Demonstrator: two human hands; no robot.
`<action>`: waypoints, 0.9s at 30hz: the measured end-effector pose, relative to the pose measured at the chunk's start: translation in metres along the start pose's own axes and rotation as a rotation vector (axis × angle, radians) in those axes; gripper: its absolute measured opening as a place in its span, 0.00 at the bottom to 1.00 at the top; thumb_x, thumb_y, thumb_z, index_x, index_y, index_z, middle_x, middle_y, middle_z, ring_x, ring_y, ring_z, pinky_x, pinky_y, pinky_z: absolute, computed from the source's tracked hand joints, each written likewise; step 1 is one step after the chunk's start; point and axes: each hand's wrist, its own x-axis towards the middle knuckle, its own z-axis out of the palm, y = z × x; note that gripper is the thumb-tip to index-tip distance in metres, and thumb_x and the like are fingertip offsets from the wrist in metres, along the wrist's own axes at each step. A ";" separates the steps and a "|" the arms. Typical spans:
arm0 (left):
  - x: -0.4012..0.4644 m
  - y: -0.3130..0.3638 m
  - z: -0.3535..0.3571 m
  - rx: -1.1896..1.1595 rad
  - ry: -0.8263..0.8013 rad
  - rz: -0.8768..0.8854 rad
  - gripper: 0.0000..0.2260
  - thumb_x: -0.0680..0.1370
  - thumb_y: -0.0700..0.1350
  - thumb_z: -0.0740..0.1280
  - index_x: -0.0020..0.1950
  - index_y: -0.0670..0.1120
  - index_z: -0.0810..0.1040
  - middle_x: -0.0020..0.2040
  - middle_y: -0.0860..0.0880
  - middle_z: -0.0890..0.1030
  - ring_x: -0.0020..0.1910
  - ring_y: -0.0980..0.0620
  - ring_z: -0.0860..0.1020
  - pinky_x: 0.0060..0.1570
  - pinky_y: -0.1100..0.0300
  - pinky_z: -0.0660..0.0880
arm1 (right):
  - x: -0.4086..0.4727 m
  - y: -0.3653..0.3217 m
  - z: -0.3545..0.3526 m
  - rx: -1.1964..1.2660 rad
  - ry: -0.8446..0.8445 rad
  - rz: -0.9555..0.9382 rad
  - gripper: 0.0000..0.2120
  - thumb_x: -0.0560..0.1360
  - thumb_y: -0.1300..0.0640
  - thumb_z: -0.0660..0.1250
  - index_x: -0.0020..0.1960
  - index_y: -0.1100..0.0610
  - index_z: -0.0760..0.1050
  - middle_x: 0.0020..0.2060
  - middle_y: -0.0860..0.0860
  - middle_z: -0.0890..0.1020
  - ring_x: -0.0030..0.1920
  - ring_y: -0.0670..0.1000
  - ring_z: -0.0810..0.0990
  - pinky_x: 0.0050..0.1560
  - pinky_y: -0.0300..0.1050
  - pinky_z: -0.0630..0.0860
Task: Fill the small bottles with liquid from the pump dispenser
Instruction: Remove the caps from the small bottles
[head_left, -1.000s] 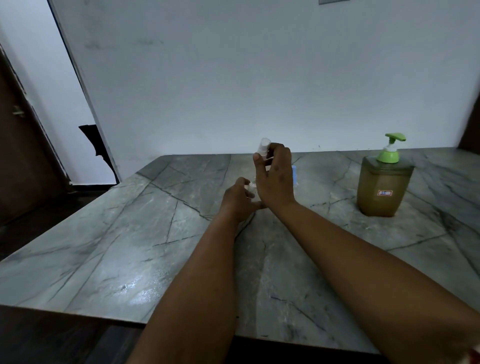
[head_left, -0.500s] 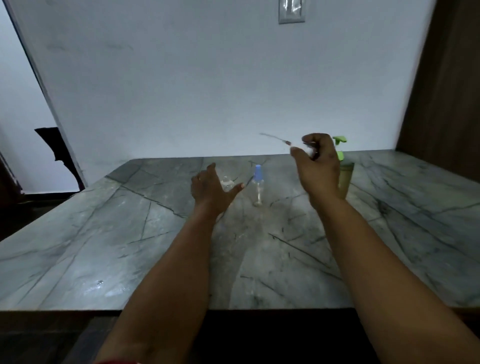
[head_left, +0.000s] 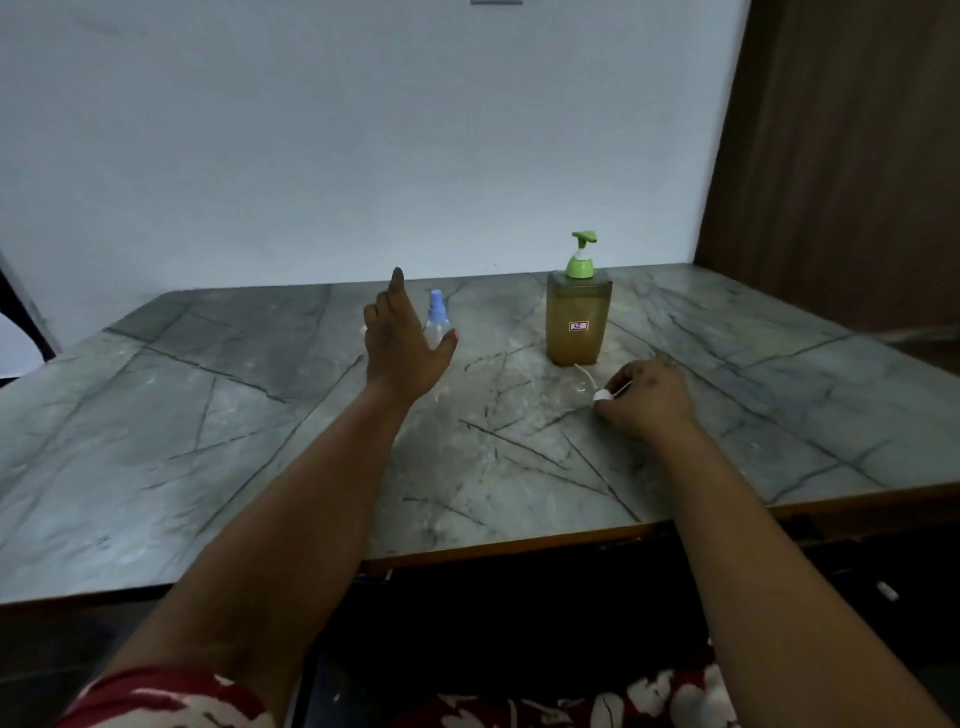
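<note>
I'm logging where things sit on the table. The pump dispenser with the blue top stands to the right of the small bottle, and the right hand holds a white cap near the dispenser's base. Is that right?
Not quite: in the head view the pump dispenser has a green top; the blue top belongs to the small bottle. The rest holds: the dispenser stands right of the bottle, and the right hand holds a white cap near its base.

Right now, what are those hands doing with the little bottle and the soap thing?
A person is getting small bottles ready to fill. The right hand is low over the marble table, pinching a white spray cap with its thin tube. The left hand is open and raised in front of a small clear bottle with a blue cap, not holding it. The pump dispenser with the green top stands untouched behind the right hand.
</note>
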 end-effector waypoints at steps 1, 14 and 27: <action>0.000 0.000 0.000 -0.005 -0.005 0.000 0.45 0.71 0.55 0.73 0.77 0.39 0.51 0.70 0.38 0.66 0.67 0.39 0.66 0.63 0.47 0.66 | 0.001 0.000 0.001 -0.013 -0.007 -0.006 0.12 0.70 0.54 0.72 0.51 0.58 0.80 0.51 0.55 0.81 0.47 0.51 0.78 0.41 0.41 0.71; 0.000 -0.004 0.008 -0.141 -0.109 -0.052 0.46 0.74 0.51 0.72 0.78 0.40 0.42 0.78 0.42 0.52 0.77 0.44 0.54 0.70 0.58 0.54 | 0.038 0.004 -0.023 0.132 -0.066 0.057 0.13 0.78 0.52 0.62 0.58 0.58 0.78 0.54 0.58 0.81 0.54 0.57 0.79 0.59 0.55 0.76; 0.003 -0.007 0.019 -0.242 -0.190 -0.169 0.43 0.75 0.49 0.72 0.78 0.41 0.46 0.78 0.42 0.57 0.76 0.46 0.59 0.71 0.57 0.58 | 0.046 -0.128 0.025 0.285 -0.335 -0.344 0.10 0.72 0.51 0.72 0.49 0.57 0.80 0.44 0.51 0.83 0.47 0.51 0.81 0.50 0.47 0.80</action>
